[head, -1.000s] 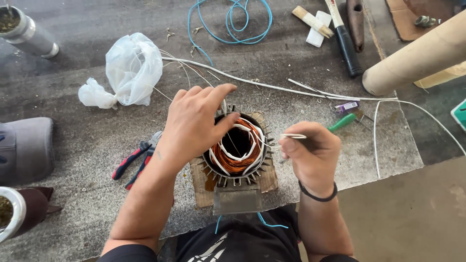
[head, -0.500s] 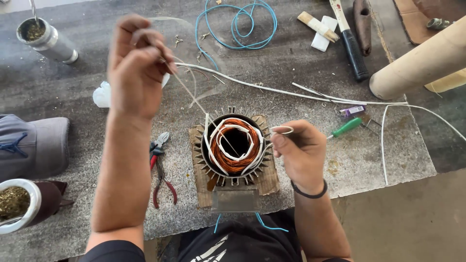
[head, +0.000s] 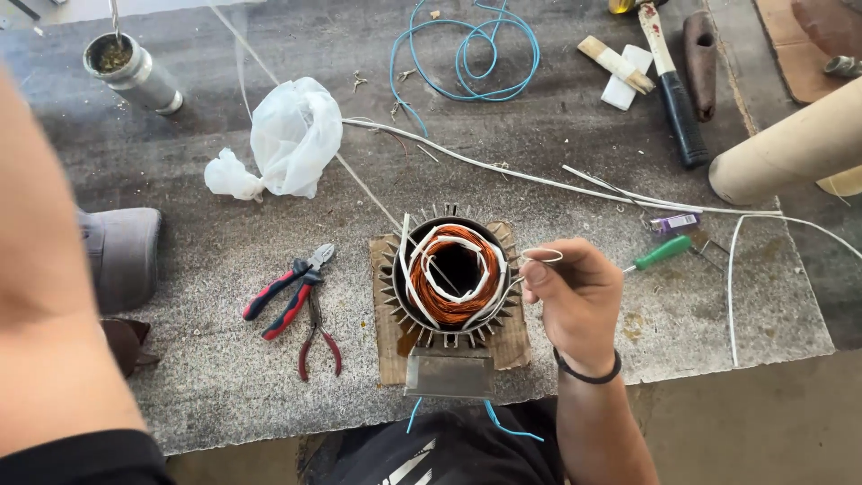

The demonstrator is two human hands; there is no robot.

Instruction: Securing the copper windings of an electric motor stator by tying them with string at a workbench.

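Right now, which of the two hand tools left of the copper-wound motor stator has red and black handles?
The larger pliers, lying nearer the white plastic bag; the smaller pliers below have thin, dark red handles.

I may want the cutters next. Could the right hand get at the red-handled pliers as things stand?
Probably not directly. The right hand pinches a wire loop on the right of the motor stator; the red-handled pliers lie on its left, so it would have to reach across the stator.
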